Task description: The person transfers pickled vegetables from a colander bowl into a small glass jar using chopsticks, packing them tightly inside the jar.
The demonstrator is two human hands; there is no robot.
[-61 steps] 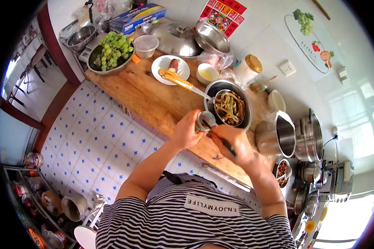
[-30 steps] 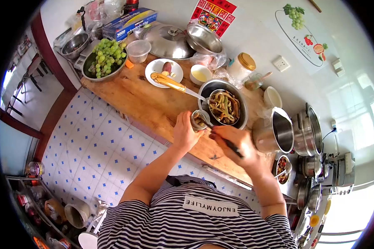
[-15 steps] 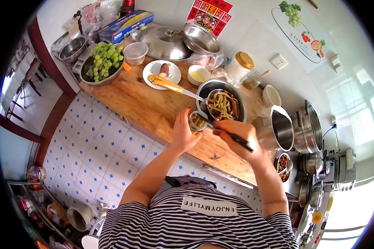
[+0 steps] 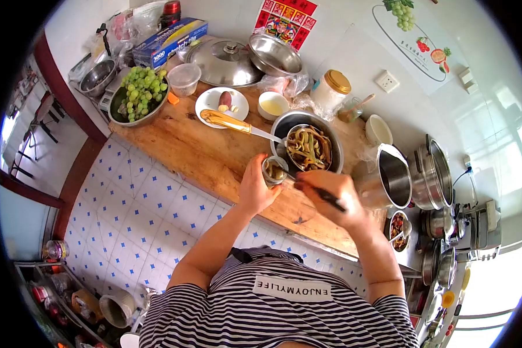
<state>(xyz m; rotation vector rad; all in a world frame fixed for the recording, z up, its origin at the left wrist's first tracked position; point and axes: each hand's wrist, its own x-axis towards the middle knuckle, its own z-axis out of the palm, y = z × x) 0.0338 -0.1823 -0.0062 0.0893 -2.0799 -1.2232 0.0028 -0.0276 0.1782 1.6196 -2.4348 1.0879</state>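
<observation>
My left hand [image 4: 257, 188] is wrapped around a small glass jar [image 4: 274, 170] at the table's front edge, with some brownish strips inside it. In my right hand [image 4: 330, 194] is a pair of black chopsticks [image 4: 329, 199], slanting down toward the jar's mouth; their tips are hard to make out. Just behind the jar stands a metal bowl [image 4: 337, 152]. A ladle with a yellow-patterned handle [image 4: 226, 121] rests in that bowl, and its round scoop is full of pickled-looking strips [image 4: 309, 148].
Behind are a white plate [image 4: 206, 105] with small food pieces, a white bowl of pale liquid [image 4: 272, 105], a bowl of green grapes [image 4: 142, 95], a large lid [image 4: 223, 61] and a gold-lidded jar [image 4: 330, 90]. Steel pots [image 4: 383, 177] stand on the right.
The view has shifted slightly. My right hand and the chopsticks have moved a little, and the strips in the jar look differently arranged. My left hand keeps its hold on the jar.
</observation>
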